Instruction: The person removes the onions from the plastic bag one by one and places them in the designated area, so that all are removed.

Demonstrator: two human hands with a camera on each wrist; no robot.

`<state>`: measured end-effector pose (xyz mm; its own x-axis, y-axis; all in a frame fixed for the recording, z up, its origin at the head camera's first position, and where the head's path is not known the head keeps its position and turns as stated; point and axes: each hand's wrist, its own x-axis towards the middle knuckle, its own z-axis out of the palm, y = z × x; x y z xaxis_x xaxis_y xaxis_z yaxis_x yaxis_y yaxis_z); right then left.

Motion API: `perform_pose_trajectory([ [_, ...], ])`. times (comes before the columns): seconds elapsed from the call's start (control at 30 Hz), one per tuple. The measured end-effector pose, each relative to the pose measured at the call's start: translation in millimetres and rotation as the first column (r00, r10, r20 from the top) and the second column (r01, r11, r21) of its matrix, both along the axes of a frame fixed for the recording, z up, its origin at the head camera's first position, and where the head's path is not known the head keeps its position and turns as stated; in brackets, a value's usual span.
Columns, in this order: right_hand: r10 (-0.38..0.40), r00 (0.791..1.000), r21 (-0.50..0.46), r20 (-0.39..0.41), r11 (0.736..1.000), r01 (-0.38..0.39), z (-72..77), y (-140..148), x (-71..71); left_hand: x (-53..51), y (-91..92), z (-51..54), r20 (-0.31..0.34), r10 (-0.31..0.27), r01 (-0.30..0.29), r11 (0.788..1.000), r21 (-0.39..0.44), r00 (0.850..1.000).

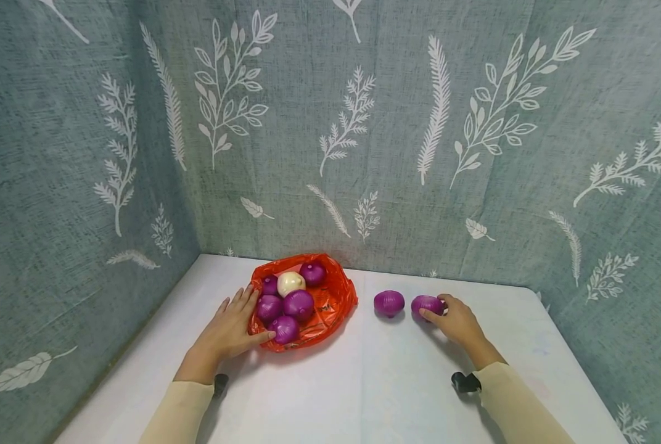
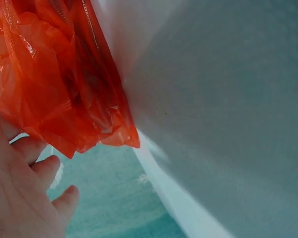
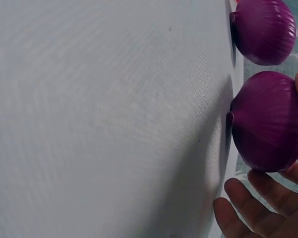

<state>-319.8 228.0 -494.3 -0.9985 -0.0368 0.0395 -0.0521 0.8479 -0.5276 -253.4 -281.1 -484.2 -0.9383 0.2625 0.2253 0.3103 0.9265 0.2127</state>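
Note:
On the table, the right hand (image 1: 457, 320) holds a purple onion (image 1: 427, 306) between thumb and fingers; the right wrist view shows that onion (image 3: 269, 121) with fingertips against its side. A second purple onion (image 1: 388, 303) sits just to its left, apart from it. The left hand (image 1: 227, 330), fingers spread, rests against the left side of an open red plastic bag (image 1: 330, 308). Inside the bag lie several purple onions (image 1: 298, 304) and one pale onion (image 1: 291, 283). In the left wrist view the fingers touch the outside of the bag (image 2: 49, 84).
A white table (image 1: 330, 394) carries all of this. Grey-green cloth (image 1: 308, 154) with white leaf patterns hangs behind it and on both sides. Dark wrist devices (image 1: 466, 382) show at both wrists.

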Motion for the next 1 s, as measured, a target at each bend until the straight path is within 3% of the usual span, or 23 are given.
perform_pose_trajectory([
  [0.63,0.006,1.000,0.012,0.007,1.000,-0.007,2.3,1,3.9,0.6,1.2,0.6,0.028,0.011,-0.011,1.000,-0.005,1.000],
  [1.0,0.036,0.998,0.013,-0.043,0.999,-0.035,10.7,5,0.9,-1.3,1.9,0.5,0.032,0.021,-0.020,1.000,-0.008,0.999],
])
